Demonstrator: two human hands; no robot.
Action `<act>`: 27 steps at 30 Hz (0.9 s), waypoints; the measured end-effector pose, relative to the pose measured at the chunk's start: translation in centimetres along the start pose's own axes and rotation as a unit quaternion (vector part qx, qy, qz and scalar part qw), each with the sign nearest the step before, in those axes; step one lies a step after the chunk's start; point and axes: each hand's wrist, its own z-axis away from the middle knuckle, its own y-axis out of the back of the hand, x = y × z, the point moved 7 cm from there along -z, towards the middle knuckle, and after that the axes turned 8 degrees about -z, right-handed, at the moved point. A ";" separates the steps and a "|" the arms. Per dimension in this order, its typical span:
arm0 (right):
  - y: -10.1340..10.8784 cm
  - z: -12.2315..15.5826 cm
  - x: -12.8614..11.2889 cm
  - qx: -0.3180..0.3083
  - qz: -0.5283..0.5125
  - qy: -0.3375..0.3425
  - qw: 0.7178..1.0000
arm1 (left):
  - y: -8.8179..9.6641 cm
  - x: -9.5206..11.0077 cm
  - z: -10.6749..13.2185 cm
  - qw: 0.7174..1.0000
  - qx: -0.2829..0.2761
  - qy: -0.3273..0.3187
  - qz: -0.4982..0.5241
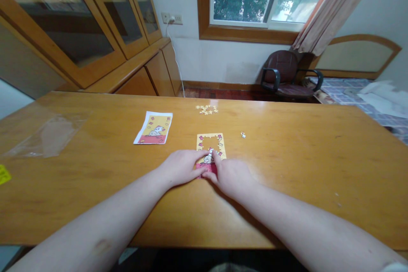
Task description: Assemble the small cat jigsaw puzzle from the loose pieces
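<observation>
A partly assembled jigsaw puzzle point(222, 141) lies on the wooden table. Its yellow border has small red shapes, a white cartoon animal fills the middle and red runs along the bottom; bare tabletop shows through a gap in the upper part. My left hand point(182, 167) rests at the puzzle's left side, index finger and thumb apart on it. From the right, my right hand point(235, 177) touches the middle with its stretched index finger, thumb near the bottom edge. Both index fingertips nearly meet at the white animal. Fingers partly cover the puzzle, and no loose piece shows in either hand.
Loose yellow puzzle pieces point(208, 109) lie near the far table edge, with a few white pieces point(243, 134) to the right. A printed picture point(154, 128) of the same animal sits left of the puzzle. Farther left are a clear plastic bag point(54, 136) and a yellow item point(4, 174).
</observation>
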 end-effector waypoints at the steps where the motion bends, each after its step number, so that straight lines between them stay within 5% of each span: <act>1: 0.0 0.0 0.0 0.000 0.001 0.000 1.000 | 0.0 0.0 0.0 1.000 -0.001 0.000 -0.002; 9: 1.3 -0.1 1.1 0.033 0.007 -0.024 0.999 | 0.2 0.1 0.1 1.000 0.010 -0.013 0.008; 18: 5.6 -2.3 9.7 0.114 0.115 -0.130 0.978 | 0.3 -0.5 0.2 1.000 0.003 0.014 0.020; 27: 4.2 -3.5 10.9 0.091 0.089 -0.042 0.991 | 0.7 -0.5 0.2 1.000 0.007 0.016 0.026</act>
